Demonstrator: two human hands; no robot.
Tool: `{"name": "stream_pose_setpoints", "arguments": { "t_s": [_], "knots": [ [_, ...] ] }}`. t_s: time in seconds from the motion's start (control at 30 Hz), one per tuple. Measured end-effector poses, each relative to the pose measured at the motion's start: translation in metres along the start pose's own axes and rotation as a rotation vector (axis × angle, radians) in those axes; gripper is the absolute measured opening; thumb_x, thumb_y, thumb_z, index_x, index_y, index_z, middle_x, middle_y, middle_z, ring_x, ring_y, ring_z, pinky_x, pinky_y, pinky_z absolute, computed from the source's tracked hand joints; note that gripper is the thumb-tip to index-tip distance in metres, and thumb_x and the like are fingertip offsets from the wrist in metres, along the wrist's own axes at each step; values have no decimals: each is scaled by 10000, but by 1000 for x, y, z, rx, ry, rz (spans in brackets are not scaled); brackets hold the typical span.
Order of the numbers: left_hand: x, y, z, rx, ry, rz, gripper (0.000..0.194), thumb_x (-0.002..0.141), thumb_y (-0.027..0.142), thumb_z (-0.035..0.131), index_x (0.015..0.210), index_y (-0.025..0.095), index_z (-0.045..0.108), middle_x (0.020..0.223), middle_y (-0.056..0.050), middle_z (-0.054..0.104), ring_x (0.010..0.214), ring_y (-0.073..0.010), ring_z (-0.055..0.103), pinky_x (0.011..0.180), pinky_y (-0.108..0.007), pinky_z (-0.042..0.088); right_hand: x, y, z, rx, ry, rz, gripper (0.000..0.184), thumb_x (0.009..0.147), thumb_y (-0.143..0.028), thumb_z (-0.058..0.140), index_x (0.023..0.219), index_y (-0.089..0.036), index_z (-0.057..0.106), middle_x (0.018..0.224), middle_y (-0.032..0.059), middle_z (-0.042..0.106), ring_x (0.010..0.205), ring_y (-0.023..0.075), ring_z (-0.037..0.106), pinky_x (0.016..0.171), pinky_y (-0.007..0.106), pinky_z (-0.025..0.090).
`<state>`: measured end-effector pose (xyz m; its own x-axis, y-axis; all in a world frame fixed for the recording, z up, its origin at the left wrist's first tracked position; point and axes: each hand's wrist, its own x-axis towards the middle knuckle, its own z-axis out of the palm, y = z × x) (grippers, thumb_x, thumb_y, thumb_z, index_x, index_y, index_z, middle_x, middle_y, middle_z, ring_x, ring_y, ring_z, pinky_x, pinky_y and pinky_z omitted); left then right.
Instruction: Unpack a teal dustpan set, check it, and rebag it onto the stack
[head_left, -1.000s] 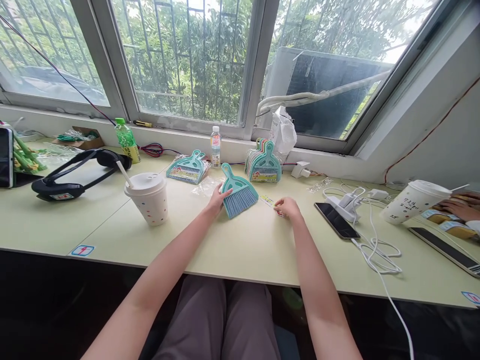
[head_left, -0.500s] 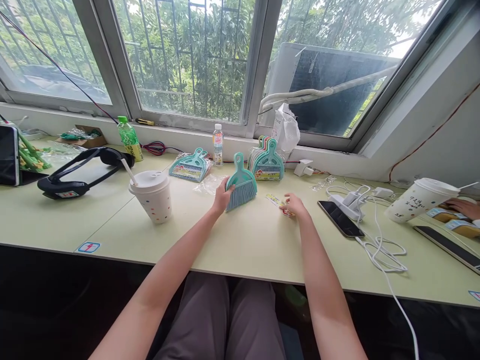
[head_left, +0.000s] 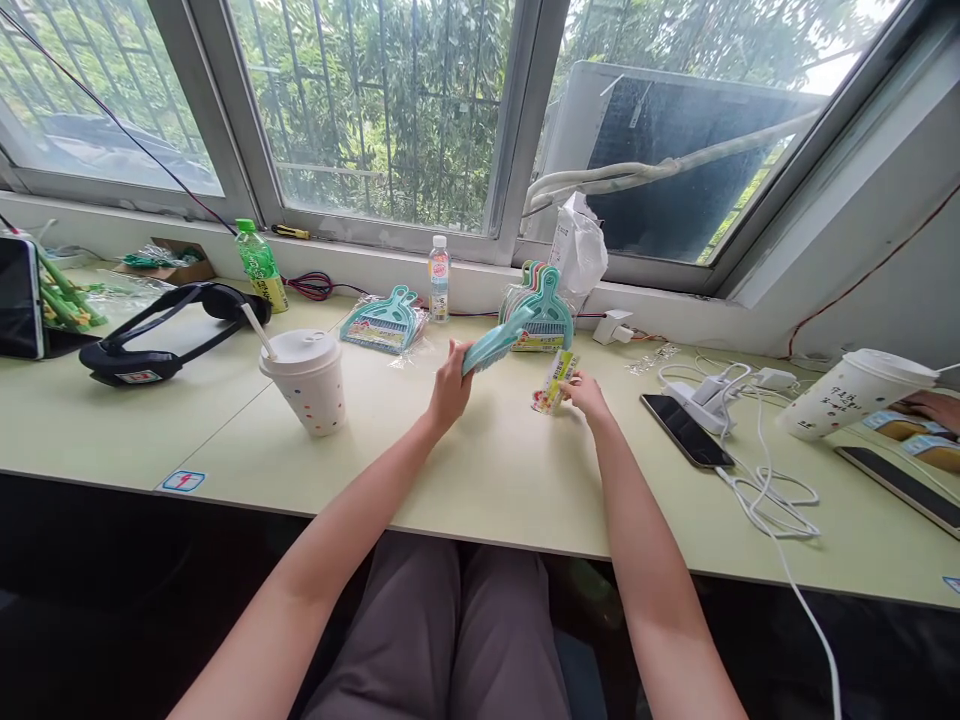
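My left hand grips a teal mini dustpan and brush set, tilted so that its edge faces me, above the table. Between the fingertips of my right hand is a yellow and white printed label card, raised off the tabletop. Behind them, several dustpan sets stand in an upright row, the front one teal with a label. To the left, further teal sets lie in clear plastic wrapping.
A white paper cup with a straw and a black headset stand on the left. Two bottles, one clear, one green, are at the back. On the right lie a phone, white cables and a tilted cup. Another person's hand is far right.
My left hand has turned the dustpan set from bristles facing me to nearly edge-on. My right hand has picked the label card up off the table.
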<state>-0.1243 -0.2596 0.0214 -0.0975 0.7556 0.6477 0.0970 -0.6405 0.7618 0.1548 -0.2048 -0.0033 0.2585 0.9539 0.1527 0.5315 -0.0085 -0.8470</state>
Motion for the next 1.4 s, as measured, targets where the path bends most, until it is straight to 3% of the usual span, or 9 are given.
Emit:
{"name": "stream_pose_setpoints", "arguments": {
  "t_s": [0.13,0.3,0.43,0.57,0.8,1.03,1.2,1.3,1.4],
  "knots": [
    [4,2,1,-28,190,-105,215,857,366,625,1020,229,600,788,-24,570,914,-235,582,915,-331,427,-11,-21,16,495,-62,24,258,719,-330,674,907,-198,555,847,29,674,644,116,618,635,246,512],
    [17,-16,-1,-227,274,-242,310,840,426,643,1069,245,536,955,-30,601,1068,-219,557,930,-298,422,-34,-48,35,769,-229,-139,411,608,-487,781,817,-210,561,829,6,673,637,96,607,680,244,526],
    [18,-29,1,-464,6,-369,453,740,419,737,1058,223,481,959,-26,623,938,-200,613,850,-331,485,-51,-62,59,664,-271,-83,455,558,-534,799,720,-196,539,744,8,661,543,94,598,481,204,425],
    [8,-30,10,-491,-196,-398,543,666,438,803,1003,204,448,949,-34,647,908,-211,634,827,-356,505,-61,-62,75,497,-174,-44,424,616,-537,758,674,-196,513,747,25,672,496,111,593,393,209,305],
    [4,-21,17,-511,-79,-364,657,614,418,839,1052,232,386,960,-23,645,948,-224,640,866,-396,504,-60,-62,68,478,-119,-3,356,724,-490,702,699,-203,493,811,39,710,484,115,612,406,223,311],
    [5,-21,17,-479,4,-329,721,505,213,865,1094,216,451,1027,-35,623,1050,-248,605,933,-402,485,-55,-55,70,394,-244,-19,435,731,-565,695,628,-198,485,526,-12,593,322,44,355,368,219,306],
    [5,-19,16,-520,5,-379,683,560,159,805,1154,211,472,1075,-46,626,1091,-252,594,961,-416,482,-50,-49,71,298,-212,-7,484,735,-668,635,794,-190,582,747,56,698,428,88,504,389,219,384],
    [5,-16,16,-547,-15,-386,690,575,159,797,1182,209,474,1099,-55,626,1112,-260,587,972,-427,481,-52,-50,73,468,-323,-9,503,790,-638,597,1084,-233,543,1081,71,694,664,155,666,461,235,494],
    [5,-15,17,-563,-42,-375,718,566,171,810,1199,207,470,1091,-60,629,1100,-267,592,966,-438,485,-55,-53,75,682,-443,-16,452,817,-526,635,1163,-267,506,1236,49,634,892,188,694,644,284,590]
  ]
}}
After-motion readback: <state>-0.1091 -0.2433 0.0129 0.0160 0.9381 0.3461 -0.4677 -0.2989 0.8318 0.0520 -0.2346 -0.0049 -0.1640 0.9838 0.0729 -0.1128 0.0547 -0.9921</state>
